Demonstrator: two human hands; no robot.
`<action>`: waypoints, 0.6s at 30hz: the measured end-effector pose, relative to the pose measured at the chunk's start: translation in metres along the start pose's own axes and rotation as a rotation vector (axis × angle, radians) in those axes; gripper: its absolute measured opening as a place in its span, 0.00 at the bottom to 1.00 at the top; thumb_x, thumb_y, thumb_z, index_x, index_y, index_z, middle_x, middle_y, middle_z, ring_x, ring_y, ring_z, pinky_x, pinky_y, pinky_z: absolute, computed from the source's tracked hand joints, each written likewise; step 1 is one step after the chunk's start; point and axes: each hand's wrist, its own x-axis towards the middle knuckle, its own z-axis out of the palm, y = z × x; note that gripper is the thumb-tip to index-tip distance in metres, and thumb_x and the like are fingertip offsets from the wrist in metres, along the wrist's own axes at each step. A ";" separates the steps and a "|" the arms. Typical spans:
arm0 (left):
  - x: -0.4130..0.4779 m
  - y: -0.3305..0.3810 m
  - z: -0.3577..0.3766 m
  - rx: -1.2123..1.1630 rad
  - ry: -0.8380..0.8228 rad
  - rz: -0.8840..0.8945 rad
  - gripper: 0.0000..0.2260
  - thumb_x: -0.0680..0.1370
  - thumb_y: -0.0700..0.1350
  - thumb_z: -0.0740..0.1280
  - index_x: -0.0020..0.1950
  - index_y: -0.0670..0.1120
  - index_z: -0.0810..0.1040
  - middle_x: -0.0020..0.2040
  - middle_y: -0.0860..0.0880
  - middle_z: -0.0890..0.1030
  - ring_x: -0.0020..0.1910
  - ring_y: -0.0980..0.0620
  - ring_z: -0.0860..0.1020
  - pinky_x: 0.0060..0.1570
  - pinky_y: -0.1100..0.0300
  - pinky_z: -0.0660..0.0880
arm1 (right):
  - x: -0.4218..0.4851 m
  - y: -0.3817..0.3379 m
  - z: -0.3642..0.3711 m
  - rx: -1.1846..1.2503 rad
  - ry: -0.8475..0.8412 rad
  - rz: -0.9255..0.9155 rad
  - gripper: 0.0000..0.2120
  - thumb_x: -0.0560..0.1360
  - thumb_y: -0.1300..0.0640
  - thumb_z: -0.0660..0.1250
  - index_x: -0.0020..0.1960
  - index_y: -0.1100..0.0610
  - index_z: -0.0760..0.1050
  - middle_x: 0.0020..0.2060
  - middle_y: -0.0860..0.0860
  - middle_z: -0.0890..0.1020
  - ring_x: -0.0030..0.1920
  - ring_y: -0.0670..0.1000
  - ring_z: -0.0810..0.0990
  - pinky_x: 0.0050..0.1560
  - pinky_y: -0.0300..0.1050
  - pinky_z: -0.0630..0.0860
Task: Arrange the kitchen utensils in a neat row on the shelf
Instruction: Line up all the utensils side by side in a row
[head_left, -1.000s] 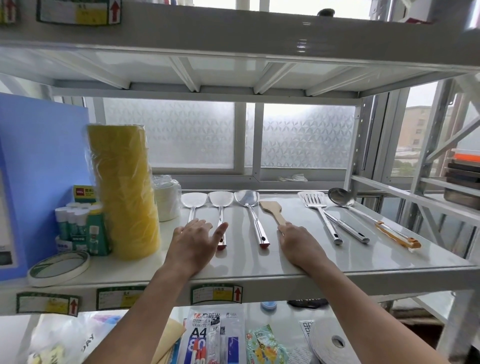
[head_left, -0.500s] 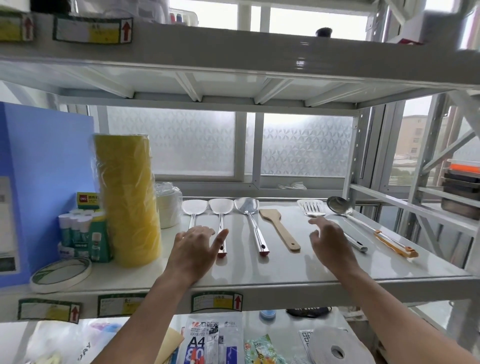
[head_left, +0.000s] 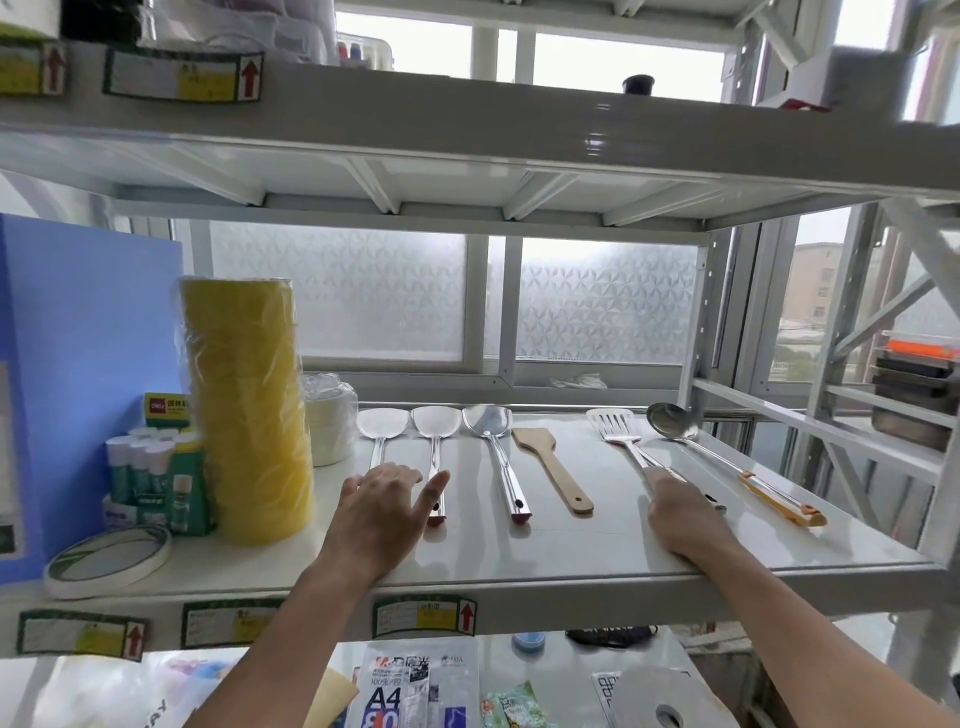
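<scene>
Several utensils lie side by side on the white shelf (head_left: 597, 551), heads toward the window. From the left: two steel spatulas (head_left: 382, 427) (head_left: 435, 425), a steel scoop (head_left: 489, 422), a wooden spatula (head_left: 551, 466), a slotted turner (head_left: 614, 430) and a ladle (head_left: 671, 422) with an orange-trimmed handle. My left hand (head_left: 384, 512) rests palm down, fingers apart, over the first spatula's handle, its thumb beside the second handle. My right hand (head_left: 680, 512) is closed over the slotted turner's handle. A second steel handle tip (head_left: 719, 506) pokes out beside it.
A tall yellow wrapped roll stack (head_left: 247, 410), a stack of white plates (head_left: 330, 426), glue sticks (head_left: 150, 467), a tape ring (head_left: 106, 558) and a blue folder (head_left: 78, 364) fill the shelf's left side. An upright post (head_left: 696, 332) stands at the back right. The ladle lies angled toward the right edge.
My right hand left the wooden spatula, moved right and closed over the slotted turner's handle. The wooden spatula lies free in the row. My left hand stayed put.
</scene>
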 end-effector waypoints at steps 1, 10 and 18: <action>0.000 0.000 0.000 -0.001 -0.003 0.002 0.31 0.81 0.70 0.44 0.54 0.53 0.80 0.55 0.55 0.81 0.61 0.53 0.76 0.61 0.51 0.65 | 0.001 0.001 0.001 -0.006 0.002 -0.010 0.13 0.81 0.61 0.58 0.64 0.61 0.73 0.64 0.60 0.78 0.65 0.61 0.75 0.60 0.48 0.70; 0.000 0.001 0.000 -0.012 -0.011 0.005 0.31 0.81 0.69 0.44 0.56 0.52 0.80 0.57 0.54 0.81 0.62 0.53 0.76 0.63 0.51 0.65 | -0.003 0.001 -0.001 0.008 0.001 -0.075 0.12 0.82 0.60 0.58 0.61 0.63 0.74 0.60 0.61 0.80 0.63 0.61 0.76 0.53 0.46 0.68; 0.002 -0.002 0.004 -0.010 -0.012 -0.008 0.34 0.80 0.71 0.43 0.60 0.52 0.80 0.59 0.54 0.81 0.65 0.53 0.75 0.63 0.51 0.64 | 0.002 0.005 0.005 0.059 0.031 -0.018 0.18 0.78 0.61 0.62 0.67 0.60 0.74 0.59 0.62 0.81 0.63 0.62 0.77 0.59 0.53 0.72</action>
